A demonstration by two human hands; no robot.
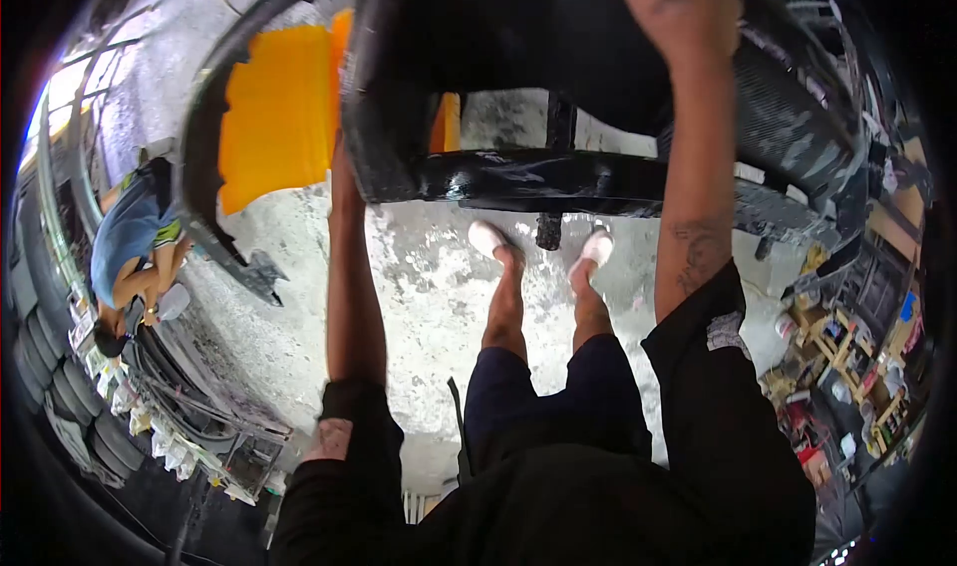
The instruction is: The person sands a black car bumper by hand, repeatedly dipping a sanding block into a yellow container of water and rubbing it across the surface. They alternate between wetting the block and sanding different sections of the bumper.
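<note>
A large, curved, black, bumper-like car part (538,175) spans the upper middle of the head view, above the floor. My left hand (344,157) reaches up to the part's left edge. Its wrist shows, but the fingers are hidden behind the black edge. At the top of the view, my right hand (678,8) lies over the part's right side, back of the hand toward me. The frame's upper edge and the hand itself hide its fingers, so its grip does not show. An orange-yellow sheet-like piece (277,113) appears beyond the left edge, inside a black curved frame (199,138).
A seated person in a blue shirt (125,242) bends forward at the left. Beside them are black curved strips (204,392) and a rack. Wooden pieces and assorted clutter (847,377) fill the right side. My feet stand on a worn, pale concrete floor (429,317).
</note>
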